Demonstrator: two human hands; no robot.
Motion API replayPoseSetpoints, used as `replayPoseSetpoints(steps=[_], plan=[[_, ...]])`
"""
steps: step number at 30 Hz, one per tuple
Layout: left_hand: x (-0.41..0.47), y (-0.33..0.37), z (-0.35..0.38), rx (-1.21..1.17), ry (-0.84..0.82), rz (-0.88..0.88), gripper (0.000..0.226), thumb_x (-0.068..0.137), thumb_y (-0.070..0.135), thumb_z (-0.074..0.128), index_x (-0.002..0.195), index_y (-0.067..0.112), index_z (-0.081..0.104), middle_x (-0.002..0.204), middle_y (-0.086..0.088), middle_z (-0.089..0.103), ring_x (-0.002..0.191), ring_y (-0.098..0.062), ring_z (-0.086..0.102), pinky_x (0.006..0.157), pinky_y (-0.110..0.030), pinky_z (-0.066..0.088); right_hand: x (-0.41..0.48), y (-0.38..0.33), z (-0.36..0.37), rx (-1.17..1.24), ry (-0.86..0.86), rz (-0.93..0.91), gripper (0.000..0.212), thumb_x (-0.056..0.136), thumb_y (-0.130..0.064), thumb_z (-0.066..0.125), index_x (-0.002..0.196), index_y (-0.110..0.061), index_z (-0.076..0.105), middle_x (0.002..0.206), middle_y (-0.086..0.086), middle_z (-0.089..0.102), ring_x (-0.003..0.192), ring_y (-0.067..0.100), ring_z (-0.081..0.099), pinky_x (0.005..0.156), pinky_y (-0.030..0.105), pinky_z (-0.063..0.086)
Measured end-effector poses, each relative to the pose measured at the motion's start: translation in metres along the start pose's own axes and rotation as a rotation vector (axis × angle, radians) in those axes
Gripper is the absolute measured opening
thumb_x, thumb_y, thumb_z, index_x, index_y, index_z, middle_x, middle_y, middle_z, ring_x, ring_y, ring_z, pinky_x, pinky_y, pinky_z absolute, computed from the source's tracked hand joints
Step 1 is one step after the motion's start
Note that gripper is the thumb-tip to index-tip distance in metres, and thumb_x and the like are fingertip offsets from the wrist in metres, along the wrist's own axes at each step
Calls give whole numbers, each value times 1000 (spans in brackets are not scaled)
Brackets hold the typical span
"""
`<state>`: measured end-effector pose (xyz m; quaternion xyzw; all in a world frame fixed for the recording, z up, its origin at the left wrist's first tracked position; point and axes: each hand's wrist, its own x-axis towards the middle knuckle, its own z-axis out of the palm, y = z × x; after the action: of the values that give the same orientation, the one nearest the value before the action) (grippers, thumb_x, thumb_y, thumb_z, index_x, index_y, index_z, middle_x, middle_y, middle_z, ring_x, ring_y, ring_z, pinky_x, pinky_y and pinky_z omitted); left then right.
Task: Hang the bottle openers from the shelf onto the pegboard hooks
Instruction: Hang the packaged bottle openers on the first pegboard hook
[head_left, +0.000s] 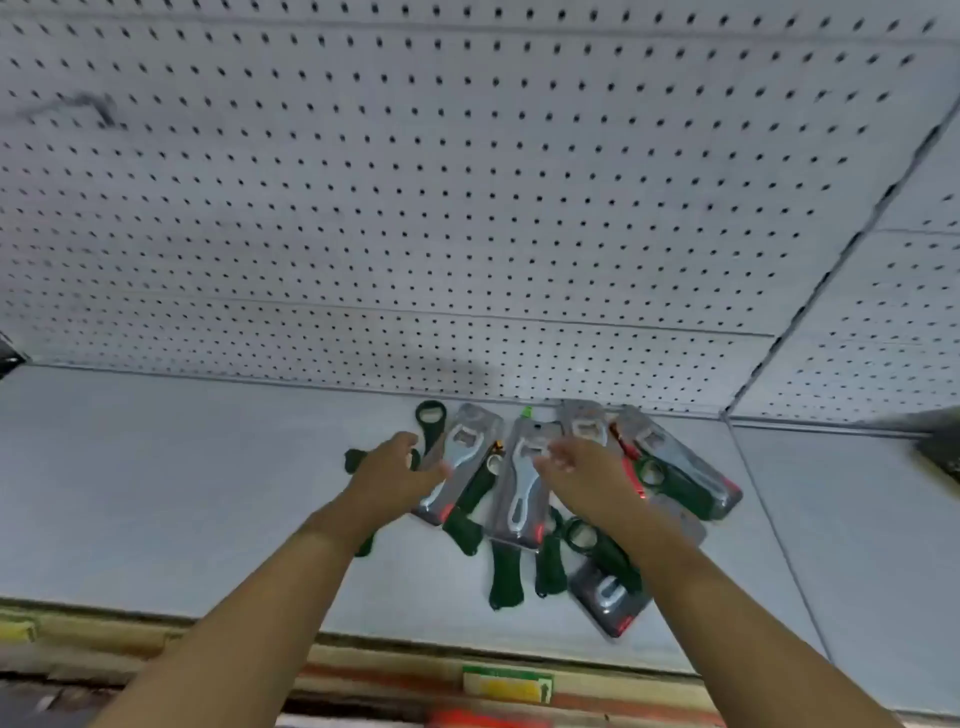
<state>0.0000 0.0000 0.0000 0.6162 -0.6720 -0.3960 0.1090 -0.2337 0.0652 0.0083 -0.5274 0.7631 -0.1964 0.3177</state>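
Several bottle openers lie in a loose pile on the grey shelf (156, 493), close to the white pegboard (467, 208). Some are silver openers in clear blister packs (519, 499); others are loose dark green openers (467, 514). My left hand (389, 475) hovers over the pile's left side, fingers spread, above a packaged opener (457, 457). Over the middle of the pile is my right hand (576, 475), fingers apart, beside the central pack. Neither hand grips anything that I can see. No hook shows on the pegboard in this blurred frame.
A vertical seam (810, 301) splits the pegboard at the right. The shelf's front edge carries a price strip with a green and yellow label (508, 685). A dark item (940, 447) sits at the far right edge of the shelf.
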Motion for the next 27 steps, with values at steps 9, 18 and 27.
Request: replayPoseSetpoints(steps=[9, 18, 27], plan=[[44, -25, 27, 146, 148, 23, 46, 74, 55, 76, 87, 17, 54, 88, -2, 58, 77, -21, 61, 61, -34, 55, 40, -3, 64, 11, 160, 340, 96, 78, -62, 73, 147, -9, 33, 149, 14, 42, 141, 34, 38, 112, 48, 41], [41, -25, 25, -86, 78, -54, 42, 83, 39, 77, 111, 16, 57, 102, -1, 64, 84, -16, 63, 64, -26, 57, 33, -12, 59, 109, 249, 378, 92, 74, -47, 84, 143, -8, 37, 142, 13, 44, 125, 32, 52, 102, 40, 47], [9, -11, -16, -514, 85, -63, 29, 89, 35, 73, 109, 16, 62, 97, 1, 68, 85, -17, 70, 59, -20, 60, -9, -49, 47, 391, 520, 248, 74, 77, -46, 81, 140, -25, 49, 132, -2, 55, 110, 12, 59, 87, 28, 53]])
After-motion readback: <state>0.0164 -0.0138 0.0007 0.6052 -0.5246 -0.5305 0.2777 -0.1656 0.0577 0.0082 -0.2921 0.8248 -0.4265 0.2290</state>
